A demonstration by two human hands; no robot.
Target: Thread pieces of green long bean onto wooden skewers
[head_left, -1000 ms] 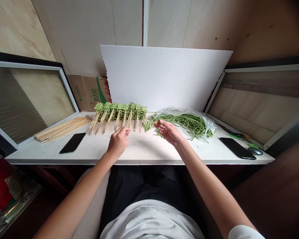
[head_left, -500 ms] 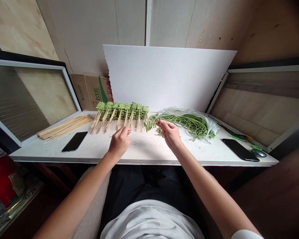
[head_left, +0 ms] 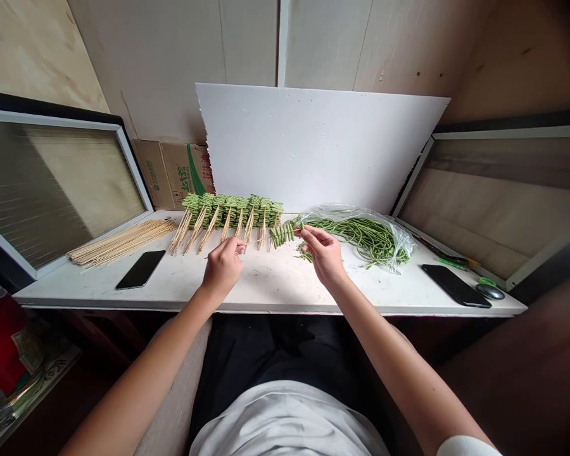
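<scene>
My left hand (head_left: 223, 269) pinches the blunt end of a thin bamboo skewer (head_left: 254, 241) above the white tabletop (head_left: 266, 288). Folded green long beans (head_left: 282, 235) sit threaded on the skewer's far part. My right hand (head_left: 323, 253) pinches a long bean at the skewer's tip, and its fingers hide that tip. A clear plastic bag (head_left: 399, 244) of long beans (head_left: 365, 239) lies just beyond this hand. Finished bean skewers (head_left: 230, 211) stand in a close row behind my left hand, with their sticks pointing toward me.
Loose bamboo skewers (head_left: 123, 242) and a black phone (head_left: 140, 269) lie at left. Another phone (head_left: 455, 285), a small grey-and-green object (head_left: 489, 291) and a green-handled tool (head_left: 453, 262) lie at right. A white foam board (head_left: 318, 145) stands behind the table.
My hands stay in nearly the same place, holding the skewer and bean. The left hand has lifted its end slightly, and the view has shifted a little.
</scene>
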